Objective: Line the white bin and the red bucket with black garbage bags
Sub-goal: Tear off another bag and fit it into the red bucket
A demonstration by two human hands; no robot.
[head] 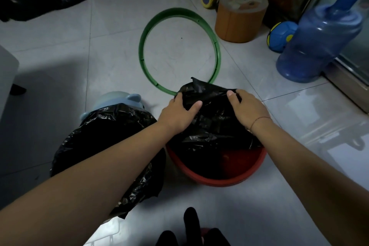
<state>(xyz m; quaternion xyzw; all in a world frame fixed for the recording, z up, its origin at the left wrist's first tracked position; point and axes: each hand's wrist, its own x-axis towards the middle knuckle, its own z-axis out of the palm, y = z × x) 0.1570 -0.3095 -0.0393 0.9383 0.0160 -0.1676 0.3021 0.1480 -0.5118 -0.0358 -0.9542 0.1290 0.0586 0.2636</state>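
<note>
Down on the floor (119,50), the bin (117,99) stands left, wrapped in its liner (107,142). The bucket (219,180) sits just beside it, a bag (211,124) draped over its far rim. Beyond lies a green ring (142,46). The left hand (177,115) and right hand (247,109) pinch the bag's top, fingers (196,105) curled into the plastic.

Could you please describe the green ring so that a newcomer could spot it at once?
Find the big translucent blue water jug at the right, then the round orange stool left of it. Left again, flat on the pale tiled floor, lies the thin green plastic ring: the only open hoop, bare tile showing inside.
</note>
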